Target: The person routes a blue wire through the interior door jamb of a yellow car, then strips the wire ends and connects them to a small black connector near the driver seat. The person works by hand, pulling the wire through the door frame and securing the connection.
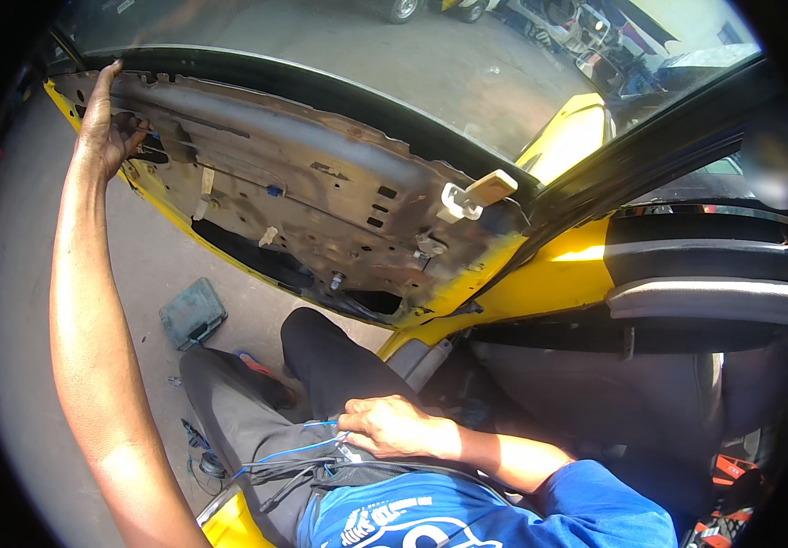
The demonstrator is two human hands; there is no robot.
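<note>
A yellow car door [281, 207] is stripped down to bare metal, with openings, small fittings and a pale bracket piece [472, 195]. My left hand [109, 132] reaches to its far upper left, fingers curled at an opening near the edge, thumb raised toward the window sill. My right hand [380, 425] is low over my lap, fingers bent round something small and pale that I cannot make out. Thin blue wires [280, 455] and dark cords run beside and under it across my clothing.
A closed dark green case [193, 312] lies on the concrete below the door. Grey seats [595, 393] and a yellow-and-black car body [549, 269] are at my right. Red-and-black items [723, 484] sit at the lower right. Other vehicles stand beyond the glass.
</note>
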